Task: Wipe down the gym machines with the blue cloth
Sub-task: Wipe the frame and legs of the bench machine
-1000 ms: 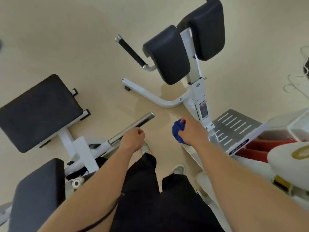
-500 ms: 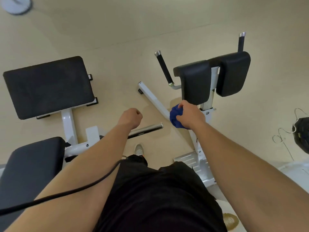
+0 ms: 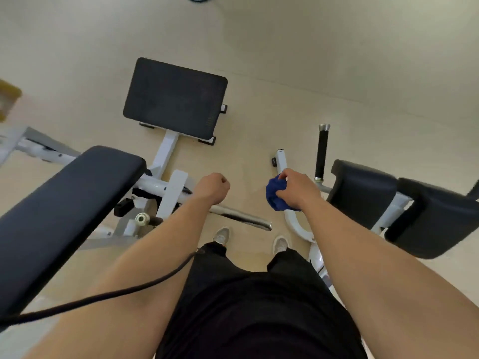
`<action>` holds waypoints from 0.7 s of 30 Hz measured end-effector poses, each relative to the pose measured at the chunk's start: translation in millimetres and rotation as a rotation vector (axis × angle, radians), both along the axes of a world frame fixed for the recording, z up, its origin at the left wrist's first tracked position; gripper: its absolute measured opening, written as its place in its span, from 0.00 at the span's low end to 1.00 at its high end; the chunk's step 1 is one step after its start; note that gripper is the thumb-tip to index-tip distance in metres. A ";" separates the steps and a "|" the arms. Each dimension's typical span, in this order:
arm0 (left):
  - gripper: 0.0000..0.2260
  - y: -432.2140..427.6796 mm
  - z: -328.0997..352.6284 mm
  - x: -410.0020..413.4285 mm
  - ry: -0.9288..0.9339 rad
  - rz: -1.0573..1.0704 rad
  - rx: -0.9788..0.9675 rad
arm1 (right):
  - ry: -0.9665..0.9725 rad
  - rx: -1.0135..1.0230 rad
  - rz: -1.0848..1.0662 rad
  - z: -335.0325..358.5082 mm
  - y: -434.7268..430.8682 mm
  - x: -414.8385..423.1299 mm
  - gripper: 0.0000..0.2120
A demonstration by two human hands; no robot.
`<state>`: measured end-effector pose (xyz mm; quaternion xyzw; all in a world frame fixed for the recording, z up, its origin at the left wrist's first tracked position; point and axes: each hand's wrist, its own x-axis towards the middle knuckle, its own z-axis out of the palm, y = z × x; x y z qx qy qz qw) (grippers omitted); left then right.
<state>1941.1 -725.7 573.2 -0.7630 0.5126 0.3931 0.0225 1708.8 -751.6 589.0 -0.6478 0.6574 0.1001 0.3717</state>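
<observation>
**Blue cloth [image 3: 275, 195] bunched in the right hand [image 3: 295, 189] over a white frame**

The right hand's grip is curled round the blue cloth, which is wadded into a ball and bulges out on the thumb side. Hand and cloth sit in front of the white frame tube [image 3: 282, 161] of the machine on the right. The tube runs from its capped end on the floor [image 3: 324, 73] down behind the cloth and curves off toward the person's feet. Whether the cloth touches the tube cannot be told from this angle.

Just right of the hand a black handle [image 3: 322, 156] with a chrome tip stands upright. Beyond it two black pads [image 3: 363, 194] sit side by side on the same white frame.

The left hand [image 3: 213, 187] is balled into a loose fist, its grip pressed together on nothing. It hangs over the middle of the other machine, with a chrome bar [image 3: 241, 217] sticking out below the wrist. That machine has a long padded bench [image 3: 67, 203] at the left and a rectangular pad [image 3: 175, 99] farther off on a white post.

A black cable [image 3: 108, 295] crosses the left forearm. Two pale shoes [image 3: 222, 235] and black trousers [image 3: 246, 294] show between the arms.
</observation>
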 end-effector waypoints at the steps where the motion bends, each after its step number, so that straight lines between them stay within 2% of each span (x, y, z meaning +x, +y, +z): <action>1: 0.12 6.4 2.0 -4.5 0.019 0.060 -0.003 | -0.014 -0.006 0.061 1.4 -7.4 2.3 0.15; 4: 0.13 27.1 9.4 -13.0 0.091 0.220 -0.025 | -0.030 -0.031 0.229 6.1 -23.8 8.7 0.16; 8: 0.14 66.0 17.1 -3.4 0.060 0.364 -0.046 | -0.038 -0.018 0.373 10.8 -29.8 26.8 0.17; 13: 0.12 121.9 10.8 24.4 0.018 0.570 -0.066 | -0.039 -0.049 0.567 15.5 -18.7 79.8 0.15; 17: 0.05 155.0 2.2 45.1 0.032 0.687 -0.070 | -0.036 -0.074 0.714 17.9 -3.3 127.4 0.14; 21: 0.06 183.9 -1.5 58.2 0.091 0.843 -0.072 | -0.005 -0.087 0.855 15.8 14.5 169.9 0.16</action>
